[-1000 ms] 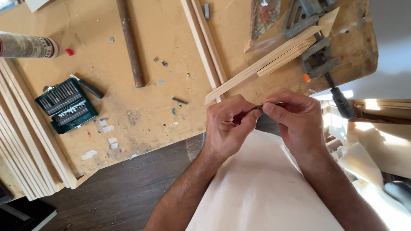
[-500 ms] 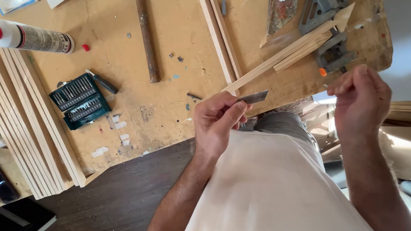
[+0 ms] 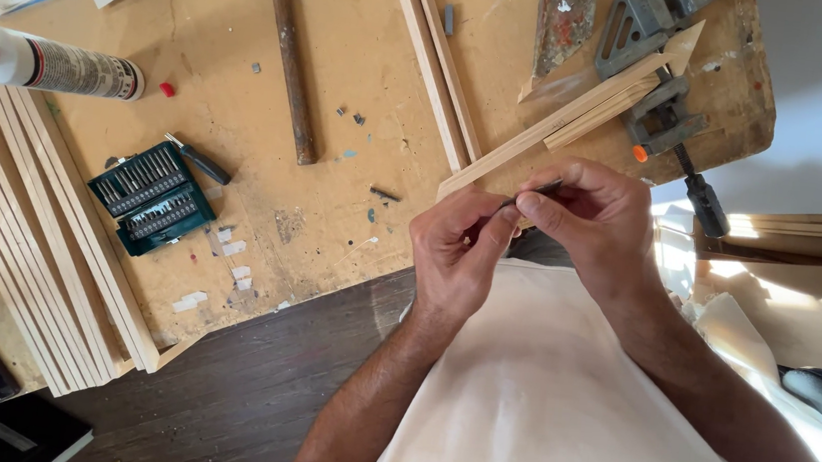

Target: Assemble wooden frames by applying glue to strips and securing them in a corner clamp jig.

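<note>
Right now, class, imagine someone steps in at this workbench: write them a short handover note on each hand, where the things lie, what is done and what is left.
Left hand: pinching one end of a small thin dark metal piece at the bench edge.
Right hand: pinching its other end, fingers curled.
Nearby: pale mitred wooden strips sit in the grey metal clamp just beyond the hands. Wooden-handled hammer, white glue bottle with red cap and green bit case lie to the left.
Done: strips clamped together.
Left: the dark piece is not yet put to the wood; hammer untouched.
</note>
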